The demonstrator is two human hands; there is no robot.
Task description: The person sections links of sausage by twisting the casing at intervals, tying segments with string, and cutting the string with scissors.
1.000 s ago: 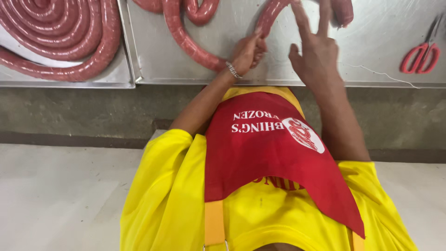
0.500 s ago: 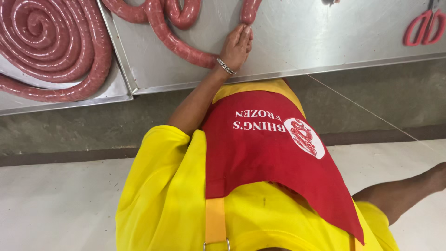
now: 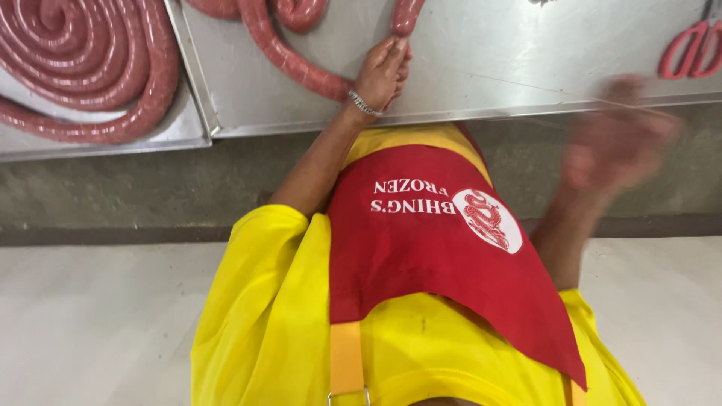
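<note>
Where the long sausage rope (image 3: 289, 60) bends on the steel table (image 3: 526, 53), it is pinched by the left hand (image 3: 382, 75), fingers closed at the link, close to the table's front edge. The right hand (image 3: 617, 146) is blurred in open air off the edge; its grip cannot be told. Red scissors (image 3: 688, 49) lie well apart.

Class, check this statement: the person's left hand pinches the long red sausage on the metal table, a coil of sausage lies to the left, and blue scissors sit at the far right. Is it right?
One detail is wrong: the scissors have red handles, not blue, as the head view shows. The left hand does pinch the long sausage on the metal table, and the coil lies to the left.
</note>
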